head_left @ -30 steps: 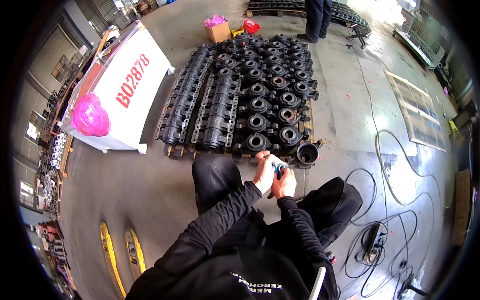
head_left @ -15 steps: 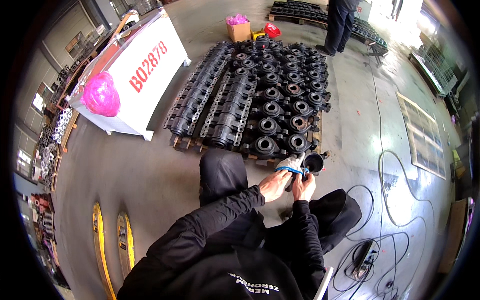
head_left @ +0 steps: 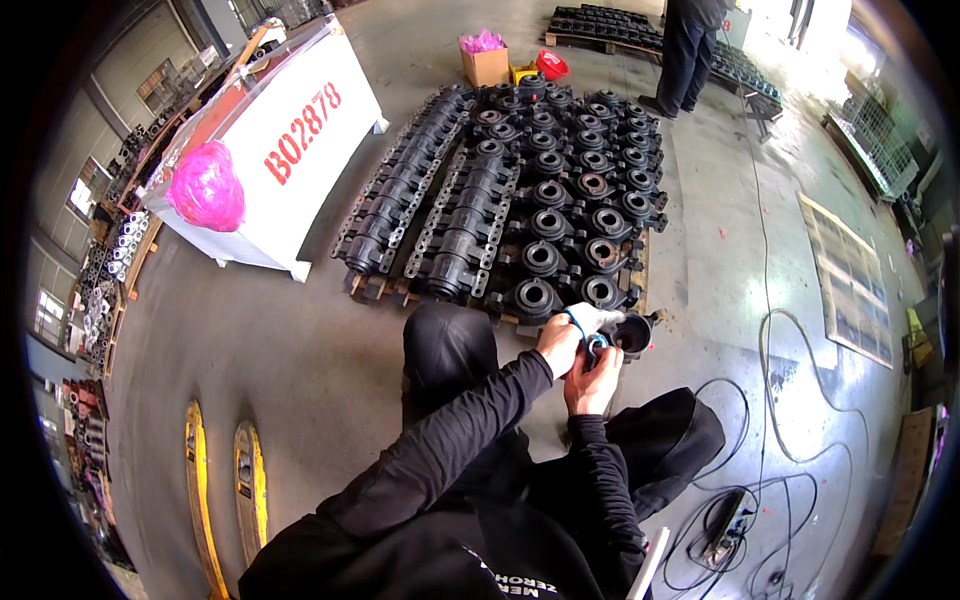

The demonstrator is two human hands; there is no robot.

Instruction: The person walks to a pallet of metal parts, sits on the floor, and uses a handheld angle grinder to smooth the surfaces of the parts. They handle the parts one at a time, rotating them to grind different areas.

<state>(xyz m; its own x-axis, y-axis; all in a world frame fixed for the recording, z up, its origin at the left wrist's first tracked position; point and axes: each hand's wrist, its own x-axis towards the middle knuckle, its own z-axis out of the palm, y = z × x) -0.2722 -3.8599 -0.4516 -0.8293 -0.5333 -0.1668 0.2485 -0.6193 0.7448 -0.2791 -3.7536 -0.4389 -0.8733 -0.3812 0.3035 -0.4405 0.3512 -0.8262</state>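
My left hand (head_left: 561, 345) has its fingers closed at a white glove (head_left: 594, 317) with a blue cuff; how far the fingers reach into it is hidden. Close beside it, my right hand (head_left: 592, 385) is bare, its fingers bent round a small dark thing with a blue ring-shaped edge (head_left: 598, 342), which I cannot make out. Just beyond both hands stands a black casting (head_left: 631, 335) with a wide round mouth turned up. The glove overlaps its left side.
Rows of black castings with round bores (head_left: 541, 259) and long ribbed black parts (head_left: 465, 230) lie on a pallet ahead. A white crate (head_left: 330, 165) stands left. Yellow forks (head_left: 250, 490) lie at lower left, cables (head_left: 790, 450) at right. Another person (head_left: 688, 55) stands at the back.
My left hand has moved up and slightly right with the white glove, nearer the casting's mouth. My right hand has shifted a little left. The view has shifted slightly.
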